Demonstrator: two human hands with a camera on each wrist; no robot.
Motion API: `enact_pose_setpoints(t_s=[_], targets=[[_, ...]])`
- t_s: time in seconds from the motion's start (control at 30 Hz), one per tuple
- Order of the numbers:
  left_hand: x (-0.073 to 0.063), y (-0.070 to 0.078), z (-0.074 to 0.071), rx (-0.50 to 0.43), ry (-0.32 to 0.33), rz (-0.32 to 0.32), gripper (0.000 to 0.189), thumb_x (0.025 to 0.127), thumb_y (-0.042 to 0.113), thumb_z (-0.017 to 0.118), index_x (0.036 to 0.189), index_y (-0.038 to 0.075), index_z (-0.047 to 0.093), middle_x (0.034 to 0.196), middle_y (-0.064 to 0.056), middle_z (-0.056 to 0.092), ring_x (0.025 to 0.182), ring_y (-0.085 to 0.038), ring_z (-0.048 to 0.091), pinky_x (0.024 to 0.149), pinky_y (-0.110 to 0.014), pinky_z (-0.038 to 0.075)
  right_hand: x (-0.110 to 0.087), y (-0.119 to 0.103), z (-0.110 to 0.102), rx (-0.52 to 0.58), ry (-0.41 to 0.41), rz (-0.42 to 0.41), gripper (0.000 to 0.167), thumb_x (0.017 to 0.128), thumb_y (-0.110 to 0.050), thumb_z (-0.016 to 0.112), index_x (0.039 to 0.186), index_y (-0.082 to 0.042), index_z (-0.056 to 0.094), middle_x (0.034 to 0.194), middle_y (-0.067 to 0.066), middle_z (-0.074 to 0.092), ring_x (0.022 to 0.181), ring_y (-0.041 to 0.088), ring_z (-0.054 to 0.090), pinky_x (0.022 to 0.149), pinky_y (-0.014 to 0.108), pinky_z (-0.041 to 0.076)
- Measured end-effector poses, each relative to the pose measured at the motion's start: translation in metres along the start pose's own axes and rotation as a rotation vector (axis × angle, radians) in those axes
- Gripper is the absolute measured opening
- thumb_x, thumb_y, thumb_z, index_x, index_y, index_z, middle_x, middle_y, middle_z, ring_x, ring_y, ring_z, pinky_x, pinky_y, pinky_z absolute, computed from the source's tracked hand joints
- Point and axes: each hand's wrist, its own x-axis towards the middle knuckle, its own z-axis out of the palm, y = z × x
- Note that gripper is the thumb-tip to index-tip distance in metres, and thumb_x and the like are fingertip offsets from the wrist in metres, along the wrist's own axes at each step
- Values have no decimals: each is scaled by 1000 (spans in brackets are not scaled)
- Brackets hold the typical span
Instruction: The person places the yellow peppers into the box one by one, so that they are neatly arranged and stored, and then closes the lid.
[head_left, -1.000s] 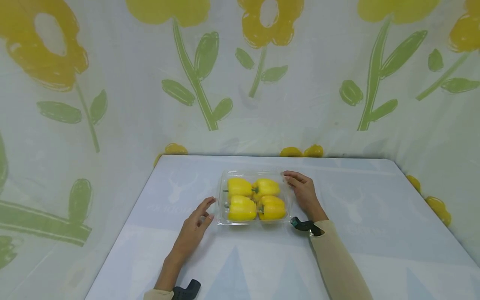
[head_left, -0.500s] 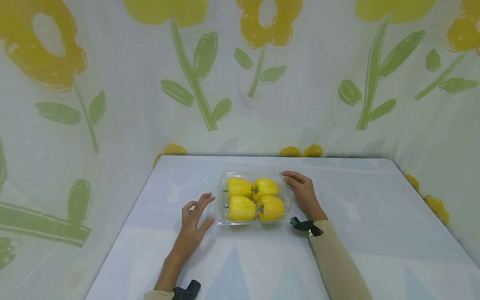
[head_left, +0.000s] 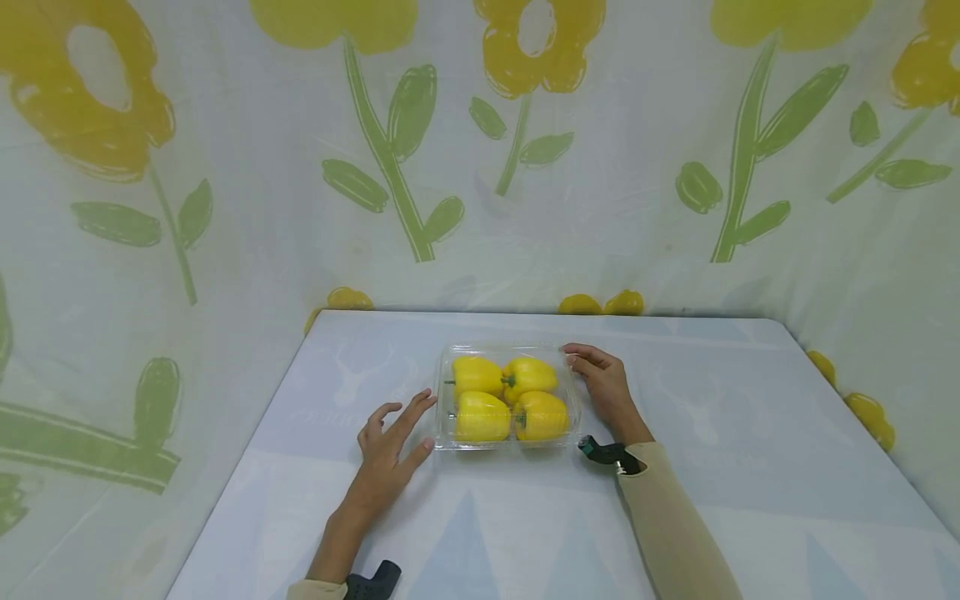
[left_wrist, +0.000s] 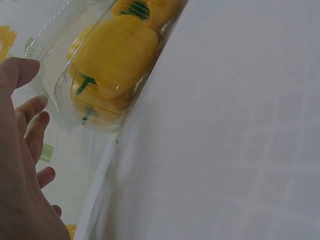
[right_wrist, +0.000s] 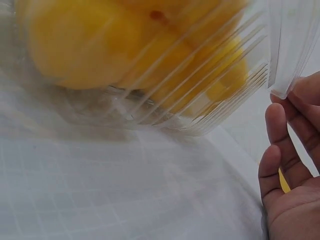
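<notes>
A clear plastic clamshell box (head_left: 510,445) stands on the table in the head view, its lid down over several yellow bell peppers (head_left: 483,417) with green stems. At its far right corner my right hand (head_left: 609,390) pinches the rim between thumb and fingers; the right wrist view shows the rim's corner (right_wrist: 281,90) in that pinch. My left hand (head_left: 384,462) is spread beside the box, its index fingertip and thumb right at the left edge. In the left wrist view, one pepper (left_wrist: 117,55) shows through the box wall, and the fingertips lie close to the rim.
The white table (head_left: 750,500) has pale blue prints and surrounds the box. Behind it and at both sides hangs a white curtain (head_left: 615,225) with yellow flowers and green leaves. Dark straps (head_left: 373,582) sit on both wrists.
My left hand has spread its fingers and drawn its index fingertip and thumb slightly nearer the box's left edge. My right hand keeps its pinch at the corner; the box stays put.
</notes>
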Motion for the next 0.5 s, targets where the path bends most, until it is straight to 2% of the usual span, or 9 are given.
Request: enact_pose_setpoints(t_s=[0.13, 0.33, 0.5], targets=[[-1, 0, 0, -15, -15, -13, 54, 101, 33, 56, 153, 28, 42, 161, 6, 33, 136, -31, 22, 100, -59, 11, -1, 0, -1, -51, 7, 19, 26, 94, -22, 70, 117, -8, 72, 122, 2, 67, 115, 18, 52, 91, 26, 45], [-1, 2, 1, -89, -57, -88, 52, 102, 39, 56, 152, 35, 42, 158, 18, 32, 132, -23, 23, 100, -52, 20, -1, -1, 0, -77, 15, 24, 25, 94, -20, 69, 117, -9, 73, 124, 2, 66, 118, 18, 52, 92, 25, 45], [1, 1, 2, -5, -73, -67, 54, 102, 41, 54, 153, 32, 39, 158, 15, 33, 131, -27, 22, 99, -53, 16, -1, 0, 0, -95, 21, 17, 26, 95, -22, 69, 117, -10, 73, 126, 1, 66, 118, 18, 51, 91, 25, 45]])
